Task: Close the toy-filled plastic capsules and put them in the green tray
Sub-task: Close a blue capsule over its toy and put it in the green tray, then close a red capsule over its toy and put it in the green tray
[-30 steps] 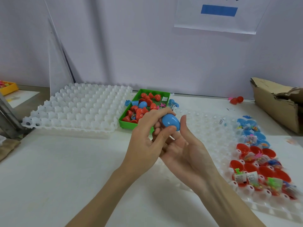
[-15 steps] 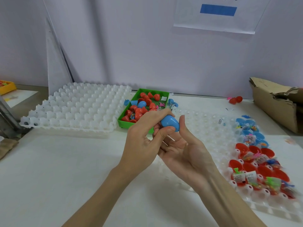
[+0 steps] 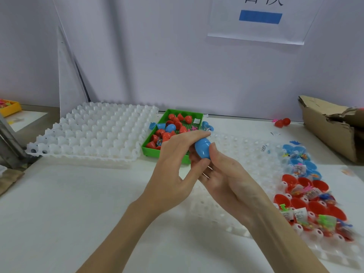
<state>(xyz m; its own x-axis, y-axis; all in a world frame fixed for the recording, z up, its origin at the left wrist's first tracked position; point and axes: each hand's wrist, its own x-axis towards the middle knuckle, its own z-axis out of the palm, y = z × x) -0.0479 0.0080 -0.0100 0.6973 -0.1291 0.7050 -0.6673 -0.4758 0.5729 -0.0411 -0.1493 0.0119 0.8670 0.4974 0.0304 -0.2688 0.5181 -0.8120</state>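
Left: an empty white cell tray [image 3: 94, 133] lies flat on the table [image 3: 59, 213]. Beside it, the green tray [image 3: 152, 151] holds red and blue pieces; it sits within reach, presumably as the drop point. Centre: the left hand [image 3: 173, 172] curls its fingers over the upper end of the blue capsule [image 3: 202, 148]; the right hand [image 3: 226, 178] cradles the lower end, thumb against it. Opposed grips like these suit pressing the halves together. The capsule is held just in front of the green tray. Right: open toy-filled capsule halves [image 3: 307, 194] stand in a second cell tray [image 3: 236, 154], awaiting closure.
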